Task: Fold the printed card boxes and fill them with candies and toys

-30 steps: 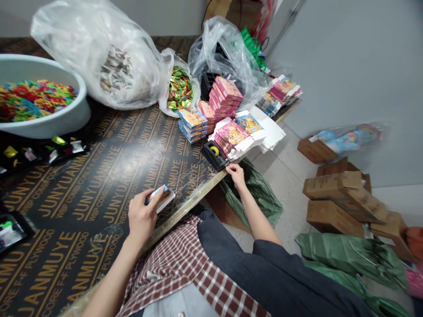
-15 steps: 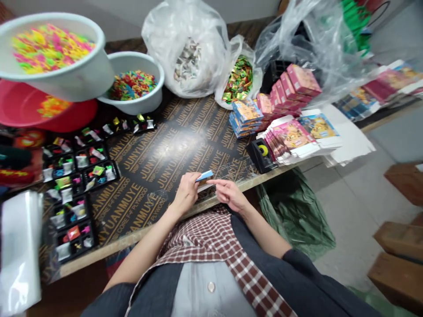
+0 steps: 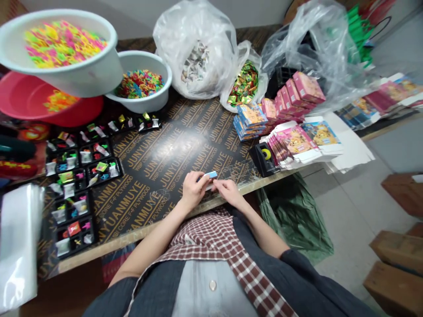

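Near the table's front edge, my left hand (image 3: 194, 190) is closed round a small blue and white cardboard box (image 3: 211, 175). Only the box's blue edge and a bit of white show past the fingers; the rest is hidden by the hand. My right hand (image 3: 228, 192) is at the box's right end, fingers bent together and pinching at its lower white part. Right of the hands stands a black tape dispenser (image 3: 261, 162) with a yellow roll, beside flat pink cartons (image 3: 291, 140). Blue boxes (image 3: 249, 121) are stacked behind it.
Black trays (image 3: 89, 220) of small toys and packets lie at the left, near clear plastic sleeves (image 3: 18, 246). Tubs (image 3: 142, 103) of coloured pieces and bags (image 3: 194, 26) of packets line the back. Pink boxes (image 3: 307, 87) stand at back right. A green bag (image 3: 294, 215) hangs below the edge.
My right hand's extended index finger has drawn in, and its fingers now close at the box's end. The box has turned slightly in my left hand. The view has shifted a little.
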A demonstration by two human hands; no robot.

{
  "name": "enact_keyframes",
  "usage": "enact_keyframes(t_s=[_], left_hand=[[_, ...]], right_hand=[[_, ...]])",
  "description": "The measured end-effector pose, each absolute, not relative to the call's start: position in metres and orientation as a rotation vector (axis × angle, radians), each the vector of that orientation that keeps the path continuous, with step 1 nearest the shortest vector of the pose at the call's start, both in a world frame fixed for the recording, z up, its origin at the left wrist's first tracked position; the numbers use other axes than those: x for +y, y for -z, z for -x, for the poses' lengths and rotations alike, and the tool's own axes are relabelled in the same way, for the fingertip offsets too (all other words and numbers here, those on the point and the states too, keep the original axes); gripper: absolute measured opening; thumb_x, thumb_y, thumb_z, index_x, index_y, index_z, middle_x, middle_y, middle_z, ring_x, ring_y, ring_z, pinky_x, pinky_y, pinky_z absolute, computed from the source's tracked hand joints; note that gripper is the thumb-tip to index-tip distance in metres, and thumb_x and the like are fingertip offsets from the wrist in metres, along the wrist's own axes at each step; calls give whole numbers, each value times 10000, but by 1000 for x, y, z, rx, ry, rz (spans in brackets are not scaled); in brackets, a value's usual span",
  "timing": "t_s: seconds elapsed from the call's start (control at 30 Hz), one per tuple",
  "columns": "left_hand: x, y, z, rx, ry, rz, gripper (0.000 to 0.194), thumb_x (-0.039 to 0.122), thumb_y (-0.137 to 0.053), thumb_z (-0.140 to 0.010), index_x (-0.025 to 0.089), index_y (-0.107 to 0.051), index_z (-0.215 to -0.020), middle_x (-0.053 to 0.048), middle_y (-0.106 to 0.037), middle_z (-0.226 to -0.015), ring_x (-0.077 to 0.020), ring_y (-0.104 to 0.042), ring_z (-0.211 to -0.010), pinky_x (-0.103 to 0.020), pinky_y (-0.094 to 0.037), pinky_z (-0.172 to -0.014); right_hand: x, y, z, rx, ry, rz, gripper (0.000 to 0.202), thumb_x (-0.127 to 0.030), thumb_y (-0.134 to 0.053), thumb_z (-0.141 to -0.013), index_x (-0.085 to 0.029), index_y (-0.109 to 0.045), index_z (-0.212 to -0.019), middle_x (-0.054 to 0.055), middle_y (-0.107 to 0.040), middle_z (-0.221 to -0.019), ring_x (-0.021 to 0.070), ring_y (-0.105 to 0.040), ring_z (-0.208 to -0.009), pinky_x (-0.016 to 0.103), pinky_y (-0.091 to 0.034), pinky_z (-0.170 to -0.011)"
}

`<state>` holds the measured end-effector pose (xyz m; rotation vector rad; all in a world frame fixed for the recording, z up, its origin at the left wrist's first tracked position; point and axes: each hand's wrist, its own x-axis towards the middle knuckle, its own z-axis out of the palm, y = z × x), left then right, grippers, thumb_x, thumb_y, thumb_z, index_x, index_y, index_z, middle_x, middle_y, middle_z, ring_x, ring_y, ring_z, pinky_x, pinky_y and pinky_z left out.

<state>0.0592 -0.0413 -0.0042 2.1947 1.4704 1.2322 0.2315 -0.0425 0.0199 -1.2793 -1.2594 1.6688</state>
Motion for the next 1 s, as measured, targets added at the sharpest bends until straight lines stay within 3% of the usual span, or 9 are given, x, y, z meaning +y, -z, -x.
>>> enact_keyframes(t_s=[0.07,0.17,0.3,0.4,0.53,0.6,0.73,0.8,1.0], left_hand=[[-40,-1,-61,1446,-1231,-2136,171,260,-553,-930,227,-720,-923,-71,-667,-857,-188,-567,-783,-322,-401,-718],[-42,-15,-47,1264,-1129,-2144,267,160,-536,-884,223,-701,-1085,-75,-688,-931,-193,-597,-856,-342,-442,-782],[-53,-30,2,1215,-866,-2181,434,14,-465,-730,262,-736,-961,-23,-709,-928,-192,-610,-978,-486,-374,-1069],[-62,-30,43,1424,-747,-2076,396,-7,-444,-692,257,-729,-768,-5,-720,-897,-191,-616,-1003,-564,-292,-1143],[-57,-16,58,1639,-690,-1943,327,70,-495,-782,250,-745,-891,-54,-728,-1022,-218,-633,-1031,-567,-369,-1104],[-47,-4,47,1695,-646,-1942,285,223,-600,-827,250,-717,-1085,-107,-685,-1202,-268,-609,-1144,-569,-401,-1085],[-26,21,18,1816,-444,-1951,938,555,-838,-600,198,-503,-1401,-235,-419,-1520,-431,-399,-1403,-674,-341,-1107],[-21,28,11,1829,-346,-1946,1063,562,-864,-547,176,-443,-1444,-253,-414,-1516,-445,-391,-1406,-672,-336,-1118],[-23,20,14,1781,-196,-2032,959,432,-807,-609,157,-436,-1449,-216,-499,-1446,-400,-459,-1351,-629,-261,-1187]], right_hand=[[-36,-19,-239,-1418,-1372,1372,597,-692,-587,-822,-201,-577,-483,-16,-462,-442,116,-414,-459,274,-318,-503],[-7,-9,-247,-1409,-1098,1420,636,-731,-427,-894,-213,-621,-580,-7,-479,-474,151,-468,-491,299,-396,-550],[61,25,-225,-1612,-854,1350,628,-769,-446,-850,-205,-716,-908,113,-706,-955,268,-650,-925,420,-514,-841],[112,52,-182,-1922,-754,1361,764,-779,-584,-743,-187,-660,-1219,195,-608,-1321,362,-540,-1254,545,-424,-1044],[170,58,-105,-2365,-653,1263,900,-639,-704,-740,-172,-461,-1470,213,-382,-1563,392,-330,-1455,582,-311,-1132],[195,47,-63,-2538,-577,1136,920,-595,-704,-771,-165,-385,-1520,204,-310,-1607,377,-247,-1499,572,-265,-1155],[232,21,9,-2773,-414,939,918,-589,-679,-811,-159,-334,-1546,206,-324,-1602,370,-252,-1490,551,-244,-1154],[243,13,32,-2864,-343,839,913,-606,-666,-818,-165,-336,-1546,214,-392,-1562,370,-318,-1447,531,-277,-1128],[252,15,55,-2978,-215,760,907,-632,-678,-789,-199,-381,-1529,220,-551,-1393,390,-416,-1321,519,-301,-1071]])
